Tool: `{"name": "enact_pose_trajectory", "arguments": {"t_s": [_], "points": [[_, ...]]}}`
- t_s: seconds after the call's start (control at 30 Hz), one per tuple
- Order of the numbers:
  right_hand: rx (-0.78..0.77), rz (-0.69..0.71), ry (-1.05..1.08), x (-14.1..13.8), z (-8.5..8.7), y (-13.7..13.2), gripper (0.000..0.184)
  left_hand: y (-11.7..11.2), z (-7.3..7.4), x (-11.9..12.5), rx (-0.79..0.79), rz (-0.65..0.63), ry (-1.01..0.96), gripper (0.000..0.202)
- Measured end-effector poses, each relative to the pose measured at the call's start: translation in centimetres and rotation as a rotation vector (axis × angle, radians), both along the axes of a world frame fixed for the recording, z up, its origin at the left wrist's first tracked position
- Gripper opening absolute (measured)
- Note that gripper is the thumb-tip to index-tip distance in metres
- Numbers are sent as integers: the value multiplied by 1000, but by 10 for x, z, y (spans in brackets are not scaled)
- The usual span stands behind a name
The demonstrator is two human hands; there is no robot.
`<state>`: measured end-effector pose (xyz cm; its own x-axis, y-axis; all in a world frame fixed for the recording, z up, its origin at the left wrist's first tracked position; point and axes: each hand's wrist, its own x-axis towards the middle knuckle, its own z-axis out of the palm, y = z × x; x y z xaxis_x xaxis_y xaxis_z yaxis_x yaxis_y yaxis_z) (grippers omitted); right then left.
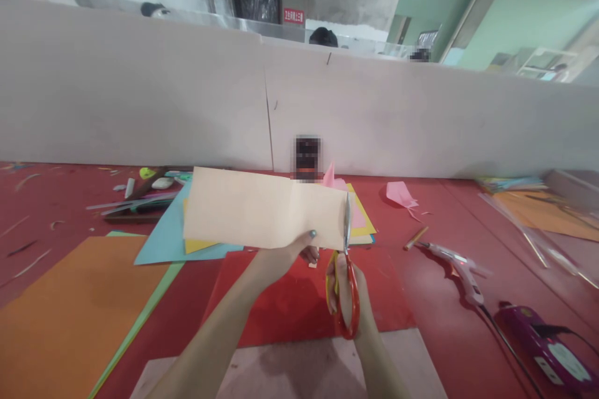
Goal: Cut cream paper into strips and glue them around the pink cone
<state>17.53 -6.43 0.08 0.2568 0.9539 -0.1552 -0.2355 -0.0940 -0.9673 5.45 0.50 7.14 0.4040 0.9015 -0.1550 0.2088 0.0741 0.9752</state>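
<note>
Cream paper (pixel 238 209), pinched by the left fingers (pixel 307 239), wants holding taut so the right fingers (pixel 344 277), curled round scissors (pixel 347 230), cut its right end evenly.

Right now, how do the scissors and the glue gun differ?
The scissors are held in the right hand, while the glue gun lies on the table. The scissors have red and yellow handles; the glue gun is pale, with a dark cord. The scissors' blades are at the right edge of the cream sheet, while the glue gun's nozzle is beside a small brownish stick. Both are hand tools.
</note>
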Motion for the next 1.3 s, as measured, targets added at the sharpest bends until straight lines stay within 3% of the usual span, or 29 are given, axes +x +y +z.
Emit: {"name": "enact_pose_trajectory", "arguments": {"t_s": [0.43,0.67,0.9,1.3], "points": [[-20,22,10,3,-2,1,43,0,3,-1,-10,7,7,37],[12,-37,36,5,-4,4,45,1,-2,-3,47,-90,9,37],[40,-35,42,5,-6,4,44,0,-2,-3,37,-85,23,38],[-50,-12,88,4,-6,4,41,3,-6,-4,51,-78,9,38]]}}
